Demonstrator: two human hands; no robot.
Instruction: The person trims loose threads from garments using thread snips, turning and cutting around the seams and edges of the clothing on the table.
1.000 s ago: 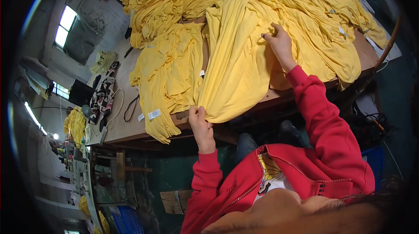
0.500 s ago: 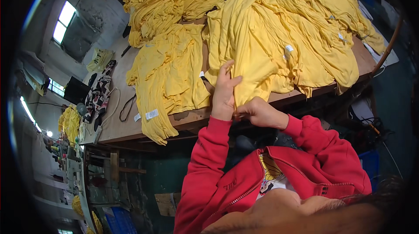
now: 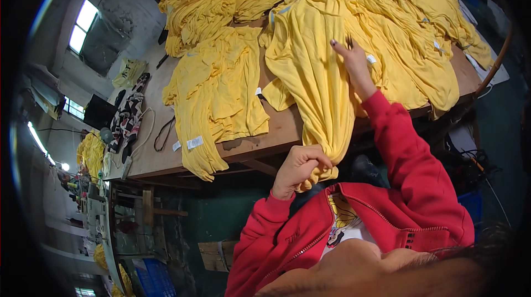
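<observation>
A yellow knit shirt (image 3: 318,70) hangs over the table's front edge, stretched toward me in long folds. At its lower end my left hand (image 3: 301,171) is closed in a fist around the bunched cloth, off the table. My right hand (image 3: 357,67) lies above the right side of this shirt, its thumb pointing up and left. From its fingers stick out two dark points, which look like the tips of small thread snips (image 3: 349,42); the rest of the tool is hidden in the hand.
Left of the shirt lies another yellow shirt pile (image 3: 221,86) with a white label (image 3: 194,142). Big heaps of yellow garments (image 3: 221,9) cover the back of the wooden table (image 3: 249,143). A patterned cloth (image 3: 128,111) and a cord lie at the left. A blue crate (image 3: 155,277) stands below.
My left hand has dropped toward me, now gripping the shirt's bunched end. The right hand has gone from the table edge up and right over the cloth, showing the dark points.
</observation>
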